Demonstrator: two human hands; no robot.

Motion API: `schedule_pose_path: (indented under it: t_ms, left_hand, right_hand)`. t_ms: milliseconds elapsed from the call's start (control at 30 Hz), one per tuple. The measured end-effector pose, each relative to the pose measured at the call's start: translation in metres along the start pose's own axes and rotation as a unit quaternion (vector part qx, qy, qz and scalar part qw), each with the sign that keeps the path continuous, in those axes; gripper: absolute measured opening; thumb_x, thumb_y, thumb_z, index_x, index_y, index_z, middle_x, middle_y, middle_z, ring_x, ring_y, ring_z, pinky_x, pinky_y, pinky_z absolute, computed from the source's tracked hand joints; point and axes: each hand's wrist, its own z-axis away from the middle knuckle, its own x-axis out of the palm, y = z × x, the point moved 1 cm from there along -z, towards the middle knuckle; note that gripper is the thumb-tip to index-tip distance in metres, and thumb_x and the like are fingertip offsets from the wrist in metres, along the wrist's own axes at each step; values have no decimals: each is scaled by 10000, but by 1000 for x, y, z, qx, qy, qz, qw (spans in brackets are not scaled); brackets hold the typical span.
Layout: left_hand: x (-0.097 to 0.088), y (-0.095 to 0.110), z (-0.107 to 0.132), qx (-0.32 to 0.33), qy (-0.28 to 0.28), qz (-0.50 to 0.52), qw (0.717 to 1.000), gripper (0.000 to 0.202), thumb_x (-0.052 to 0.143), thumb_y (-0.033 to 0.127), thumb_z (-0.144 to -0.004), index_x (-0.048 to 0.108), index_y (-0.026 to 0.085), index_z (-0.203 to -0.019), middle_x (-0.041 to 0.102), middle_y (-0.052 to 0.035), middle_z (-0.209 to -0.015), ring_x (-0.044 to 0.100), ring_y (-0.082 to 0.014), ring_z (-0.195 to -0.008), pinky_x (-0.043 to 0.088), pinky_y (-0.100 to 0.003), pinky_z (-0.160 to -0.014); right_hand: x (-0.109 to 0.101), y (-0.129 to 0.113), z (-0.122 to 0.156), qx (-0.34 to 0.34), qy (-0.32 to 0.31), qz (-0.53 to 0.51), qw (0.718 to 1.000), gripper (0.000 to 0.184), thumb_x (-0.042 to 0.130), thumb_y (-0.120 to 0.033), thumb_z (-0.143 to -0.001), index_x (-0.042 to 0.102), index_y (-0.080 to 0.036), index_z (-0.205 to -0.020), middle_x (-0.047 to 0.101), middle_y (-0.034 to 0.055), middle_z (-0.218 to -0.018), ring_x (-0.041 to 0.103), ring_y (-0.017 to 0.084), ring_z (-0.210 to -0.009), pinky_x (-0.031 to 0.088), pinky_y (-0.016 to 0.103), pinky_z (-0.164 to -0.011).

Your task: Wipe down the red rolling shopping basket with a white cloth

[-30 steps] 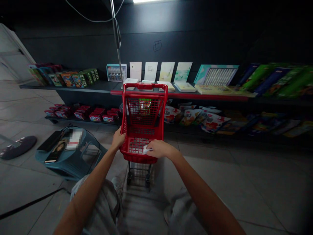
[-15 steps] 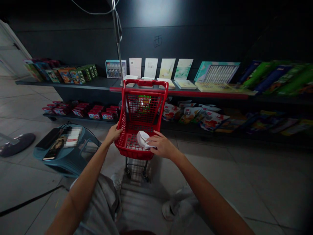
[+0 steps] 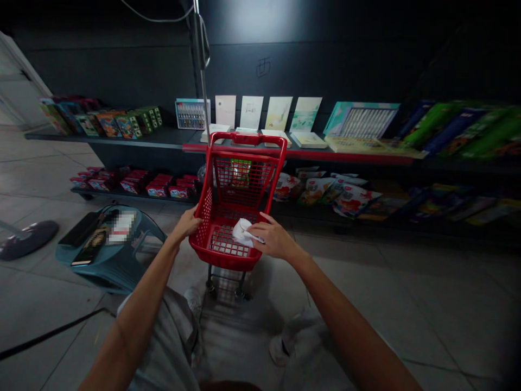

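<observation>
A small red shopping cart with a plastic grid basket stands on the floor in front of me, its handle at the far side. My left hand is closed on the left rim of the basket. Inside, low in the basket, lies a crumpled white cloth. My right hand reaches over the right rim with its fingers closed on this cloth; part of the cloth sticks out by the fingertips.
Behind the cart runs a dark shelf with boxes, books and marker sets. Snack bags and small red boxes fill the lower level. To the left stands a blue stool bearing dark flat objects. A metal pole rises beside the cart handle.
The cloth and my right hand have shifted slightly within the basket. The cart's handle end has swung a little to the right, while my left hand stays on the rim.
</observation>
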Motion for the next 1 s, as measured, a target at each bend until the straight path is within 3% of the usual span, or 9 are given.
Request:
schedule_pose_path:
  t_ms: [133,367,467,567,633,733,800,867,1000]
  left_hand:
    - [-6,3,0,3,-22,0,1000,800,545,190,-604,646,135,-1395,772,-11,-948,672,-215,-811,572,-299,-794]
    - [-12,6,-1,8,-47,8,999,708,589,258,-690,649,126,-1383,777,-33,-1090,704,-252,-975,570,-377,-953]
    - [-6,19,9,10,43,-73,996,621,616,266,-774,651,154,-1383,759,-81,-1213,693,-286,-1106,520,-426,-1066]
    - [12,43,36,89,162,-184,965,496,615,292,-877,660,219,-1365,694,-101,-1369,620,-290,-1285,427,-420,-1177]
    - [30,57,59,130,141,-225,955,341,568,331,-944,727,230,-1229,741,-103,-1264,670,-278,-1182,400,-457,-1194]
    - [57,62,87,187,28,-288,939,292,551,365,-978,756,238,-814,766,-42,-797,710,-222,-827,268,-539,-1263]
    - [67,56,96,209,-25,-320,924,405,509,358,-999,687,224,-661,708,-27,-655,661,-182,-669,413,-474,-1153]
    - [71,48,97,231,-54,-345,908,451,471,355,-1012,647,214,-622,686,-36,-630,621,-167,-602,523,-366,-883]
    - [66,36,93,291,-58,-362,884,432,479,347,-998,621,205,-616,660,-43,-628,583,-155,-581,400,-289,-613]
  right_hand:
    - [3,-9,0,10,-16,15,1000,126,610,-208,-941,725,-197,-992,783,66,-1109,694,201,-984,344,417,-1053]
    - [-1,-31,-8,14,-84,22,996,150,599,-288,-976,697,-191,-916,771,40,-993,678,167,-893,315,340,-843]
    - [-3,-40,-11,37,-96,41,994,194,576,-316,-995,699,-191,-913,767,38,-969,679,169,-889,313,340,-835]
    - [-4,-44,-11,61,-105,56,991,201,568,-314,-1001,721,-190,-963,771,55,-1005,684,178,-930,320,344,-859]
    - [-5,-43,-10,75,-111,61,989,193,573,-301,-997,728,-188,-1010,772,67,-1050,687,186,-968,325,345,-884]
    - [-8,-41,-8,94,-118,69,986,185,571,-287,-998,724,-189,-1032,772,72,-1072,690,195,-998,325,347,-897]
    - [-10,-39,-8,107,-124,77,984,181,570,-287,-1000,720,-187,-1021,772,69,-1047,693,201,-991,325,348,-891]
    - [-12,-39,-8,116,-135,86,980,182,569,-288,-1001,718,-184,-1001,772,68,-1016,697,206,-972,324,351,-883]
    - [-15,-41,-10,109,-158,90,977,181,568,-290,-1006,716,-185,-998,773,75,-1029,701,210,-951,323,353,-871]
